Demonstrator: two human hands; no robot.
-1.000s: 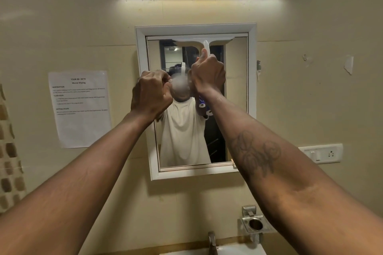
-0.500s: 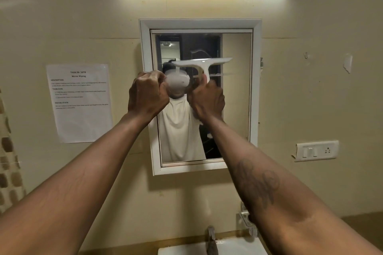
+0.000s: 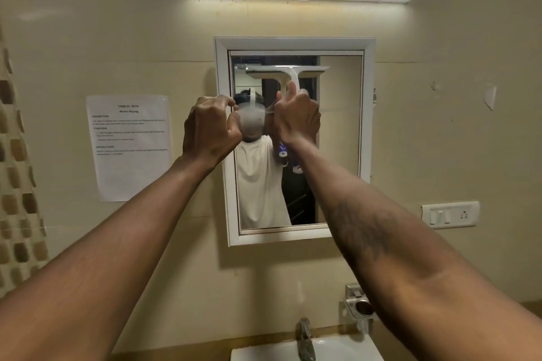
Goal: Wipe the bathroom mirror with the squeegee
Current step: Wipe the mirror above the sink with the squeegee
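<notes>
Your right hand (image 3: 296, 119) is clenched round the squeegee (image 3: 289, 73) handle; its blade lies level against the mirror (image 3: 340, 141) glass, at 12 o'clock from that hand. Your left hand (image 3: 209, 129), at 9 o'clock, is a closed fist; contents cannot be told.

On the paper sheet (image 3: 129, 147) taped to the wall left of the mirror, "TASK ID: 5070" is printed at the top; "Mirror Wiping" is read beneath it; the smaller headings and body lines are too blurred to be read.
</notes>
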